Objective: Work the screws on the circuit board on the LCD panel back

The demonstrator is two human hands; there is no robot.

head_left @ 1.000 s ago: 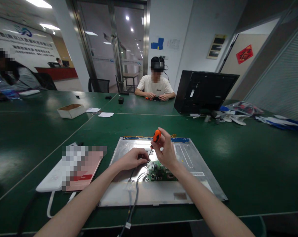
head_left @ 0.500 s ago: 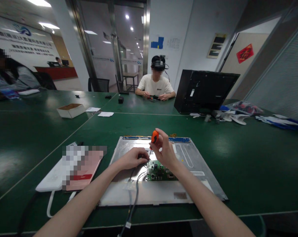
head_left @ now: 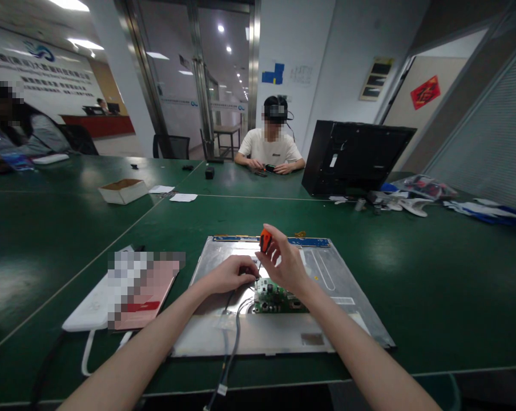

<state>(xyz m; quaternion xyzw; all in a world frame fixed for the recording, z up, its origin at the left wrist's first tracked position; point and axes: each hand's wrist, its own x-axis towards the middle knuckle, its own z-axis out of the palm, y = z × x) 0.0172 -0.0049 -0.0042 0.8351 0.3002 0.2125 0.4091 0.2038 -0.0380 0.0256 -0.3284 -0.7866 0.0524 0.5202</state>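
Observation:
My right hand is closed round the orange-and-black handle of a screwdriver, whose thin shaft slants down to the upper left corner of a green circuit board. Beside the tip, the fingers of my left hand are pinched together at that corner; what they hold, if anything, is too small to make out. The board lies on the silvery back of a flat display panel, which has a blue strip board along its far edge. Dark cables run from near the board over the panel's front edge.
Left of the panel lie a white device with a white cable and a pink item. Further back stand an open box and a black monitor. A person sits across the green table, another at far left.
The screwdriver handle has tipped slightly left and turned, and my right hand's fingers have shifted round it. My left hand has stayed in place.

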